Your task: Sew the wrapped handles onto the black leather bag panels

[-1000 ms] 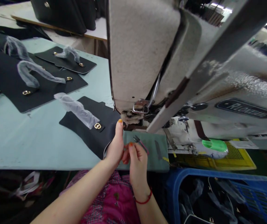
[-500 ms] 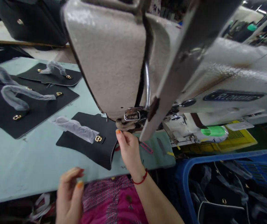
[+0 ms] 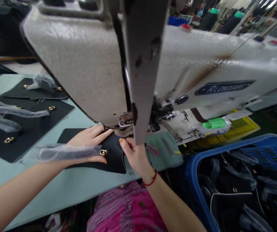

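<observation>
A black leather bag panel lies on the pale table under the head of a sewing machine. My left hand rests flat on the panel with fingers spread, reaching beneath its plastic-wrapped handle. A gold ring fitting joins that handle to the panel. My right hand pinches the panel's right edge between thumb and fingers, close by the presser foot. The machine's upright metal bar hides part of the right fingers. The needle is hidden.
More black panels with wrapped handles lie on the table at left. A blue basket of similar pieces stands at right. Pink thread snips lie just right of my right hand. A yellow crate sits behind the machine bed.
My left hand has moved from the table's front edge up onto the panel, under the handle. My right hand keeps its pinch at the panel's edge. The camera view has shifted.
</observation>
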A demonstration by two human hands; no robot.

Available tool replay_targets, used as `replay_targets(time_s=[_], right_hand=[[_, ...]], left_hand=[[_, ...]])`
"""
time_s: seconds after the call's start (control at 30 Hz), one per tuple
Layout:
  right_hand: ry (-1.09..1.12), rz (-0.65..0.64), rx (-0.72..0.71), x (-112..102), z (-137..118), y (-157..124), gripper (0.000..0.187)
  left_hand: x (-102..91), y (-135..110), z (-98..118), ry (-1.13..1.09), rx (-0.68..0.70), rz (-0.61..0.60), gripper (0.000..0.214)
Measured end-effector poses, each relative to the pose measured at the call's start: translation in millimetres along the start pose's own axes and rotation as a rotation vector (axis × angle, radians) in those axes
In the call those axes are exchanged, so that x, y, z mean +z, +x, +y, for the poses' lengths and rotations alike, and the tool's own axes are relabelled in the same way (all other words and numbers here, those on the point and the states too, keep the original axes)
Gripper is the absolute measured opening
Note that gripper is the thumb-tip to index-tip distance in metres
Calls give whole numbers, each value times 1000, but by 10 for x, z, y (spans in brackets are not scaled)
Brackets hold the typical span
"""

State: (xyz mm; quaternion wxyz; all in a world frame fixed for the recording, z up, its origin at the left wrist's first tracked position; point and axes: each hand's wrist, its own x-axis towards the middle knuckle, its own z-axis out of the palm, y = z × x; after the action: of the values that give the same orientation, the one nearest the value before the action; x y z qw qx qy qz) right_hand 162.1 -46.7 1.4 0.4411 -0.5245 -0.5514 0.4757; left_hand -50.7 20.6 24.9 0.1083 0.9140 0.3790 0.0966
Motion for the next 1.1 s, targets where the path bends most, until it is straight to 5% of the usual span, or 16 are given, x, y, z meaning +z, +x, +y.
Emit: replay_targets(time_s=[0.17,0.43,0.77,1.1], right_hand=[[-29,-65,-5,-161,-36,38,42],[-71,-155,-25,-338,-132,197,44],[-128,-117,-18,-417,-138,-208,43],[-144,-20,-15,-292,68,-269,43]], left_hand=[[11,-142,183,154,27,-67,93],[-28,-174,545,188,-193,-58,89],[-8,-162,516,230,-186,-39,84],[-39,-168,558,316,-167,5,89]])
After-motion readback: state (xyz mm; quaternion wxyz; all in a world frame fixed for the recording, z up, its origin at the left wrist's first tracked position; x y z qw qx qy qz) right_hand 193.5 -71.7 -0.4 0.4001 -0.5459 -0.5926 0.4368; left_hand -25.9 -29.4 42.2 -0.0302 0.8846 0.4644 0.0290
